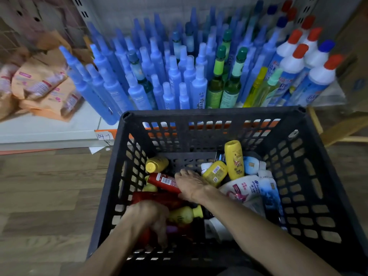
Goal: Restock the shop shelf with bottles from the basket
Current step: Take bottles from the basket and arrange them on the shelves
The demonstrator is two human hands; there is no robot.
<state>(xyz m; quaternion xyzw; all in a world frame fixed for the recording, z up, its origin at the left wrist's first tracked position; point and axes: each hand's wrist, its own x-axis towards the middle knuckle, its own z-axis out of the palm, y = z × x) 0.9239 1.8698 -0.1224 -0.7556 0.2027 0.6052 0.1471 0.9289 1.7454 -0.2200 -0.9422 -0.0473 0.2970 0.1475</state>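
A black plastic basket point(215, 118) stands on the floor in front of the low shelf point(49, 126). Inside lie several yellow bottles point(234, 160), red bottles, a white pouch and a pale blue bottle. My right hand point(190, 185) reaches into the middle of the basket and closes around a red bottle point(162, 181). My left hand point(151, 218) is lower left in the basket, fingers curled around another red bottle point(144, 237), beside a yellow bottle point(186, 214). The shelf holds many upright blue bottles point(139, 76), some green ones point(215, 84) and white red-capped ones point(294, 62).
Orange refill pouches point(41, 84) lie piled on the shelf at the left. A white strip of shelf is bare in front of them. A wooden frame point(338, 132) stands at the right. Wood-pattern floor point(49, 196) lies left of the basket.
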